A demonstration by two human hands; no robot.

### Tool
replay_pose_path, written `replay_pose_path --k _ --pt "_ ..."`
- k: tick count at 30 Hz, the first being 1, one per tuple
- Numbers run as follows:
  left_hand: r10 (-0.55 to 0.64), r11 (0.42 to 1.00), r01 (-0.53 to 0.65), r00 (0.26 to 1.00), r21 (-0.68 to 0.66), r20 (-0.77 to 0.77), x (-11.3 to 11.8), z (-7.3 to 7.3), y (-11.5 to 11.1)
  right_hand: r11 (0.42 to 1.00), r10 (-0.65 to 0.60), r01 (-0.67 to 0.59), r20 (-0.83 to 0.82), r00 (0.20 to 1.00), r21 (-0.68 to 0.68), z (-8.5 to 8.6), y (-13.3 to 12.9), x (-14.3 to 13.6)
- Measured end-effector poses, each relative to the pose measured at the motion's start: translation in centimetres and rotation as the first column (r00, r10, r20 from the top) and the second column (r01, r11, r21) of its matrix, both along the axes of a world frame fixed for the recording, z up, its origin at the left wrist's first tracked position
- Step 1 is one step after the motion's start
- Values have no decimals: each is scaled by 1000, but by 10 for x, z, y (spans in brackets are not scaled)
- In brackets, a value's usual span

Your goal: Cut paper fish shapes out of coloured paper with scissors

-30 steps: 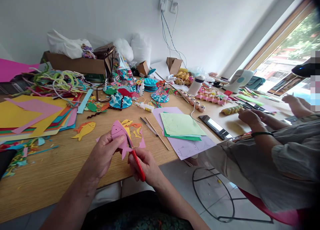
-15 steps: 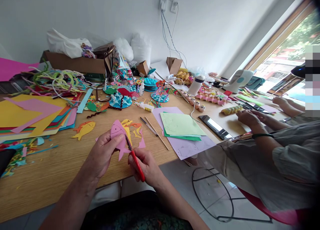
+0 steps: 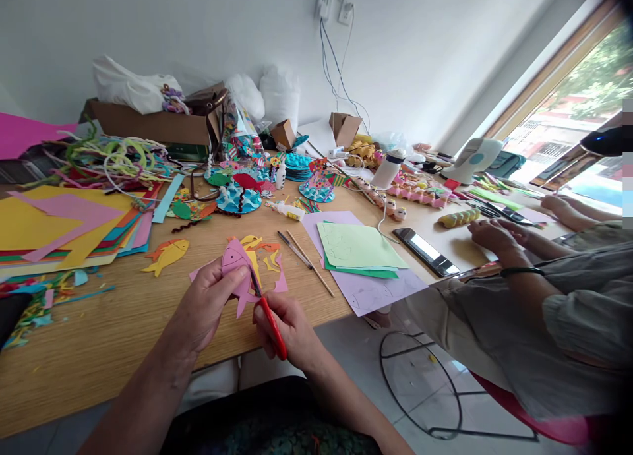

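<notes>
My left hand (image 3: 215,295) pinches a pink paper fish (image 3: 241,285) with a drawn eye and gill line, its tail pointing down. In my right hand (image 3: 287,323) are red-handled scissors (image 3: 271,326), their blades at the right edge of the fish. Beyond the fish lie yellow and orange paper scraps (image 3: 252,247) and a pink scrap (image 3: 281,278). A yellow paper fish (image 3: 168,257) rests on the table to the left, partly over an orange one. A pen (image 3: 295,250) and a wooden stick (image 3: 311,264) lie to the right.
Coloured sheets (image 3: 54,224) are stacked at the left, near pipe cleaners (image 3: 119,158). Light green paper (image 3: 359,245) lies on purple paper (image 3: 383,293), beside a phone (image 3: 426,251). Glue bottles (image 3: 291,210) and paper crafts stand farther back. Another person's hands (image 3: 494,234) are at the right.
The pink fish has tilted slightly in my left hand. My right hand and the scissors have hardly moved. The other person's hands have shifted very slightly.
</notes>
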State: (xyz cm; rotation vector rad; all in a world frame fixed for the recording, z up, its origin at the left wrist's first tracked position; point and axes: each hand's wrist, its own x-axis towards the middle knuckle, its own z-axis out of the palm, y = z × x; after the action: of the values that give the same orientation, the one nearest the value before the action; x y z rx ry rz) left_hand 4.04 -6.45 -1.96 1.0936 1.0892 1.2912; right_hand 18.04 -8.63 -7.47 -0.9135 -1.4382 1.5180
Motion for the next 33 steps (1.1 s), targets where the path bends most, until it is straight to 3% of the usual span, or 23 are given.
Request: replay_pose_path --k 7,14,33 --pt "-6 1000 6 1000 -15 1 2 4 0 999 -19 18 50 999 28 3 1 1" --pt "33 999 -34 999 15 9 -2 -2 2 999 -32 32 54 998 -13 7 0 -2" --pt "3 1000 -3 1000 4 14 0 -2 -1 998 -35 35 6 999 -57 6 0 -3"
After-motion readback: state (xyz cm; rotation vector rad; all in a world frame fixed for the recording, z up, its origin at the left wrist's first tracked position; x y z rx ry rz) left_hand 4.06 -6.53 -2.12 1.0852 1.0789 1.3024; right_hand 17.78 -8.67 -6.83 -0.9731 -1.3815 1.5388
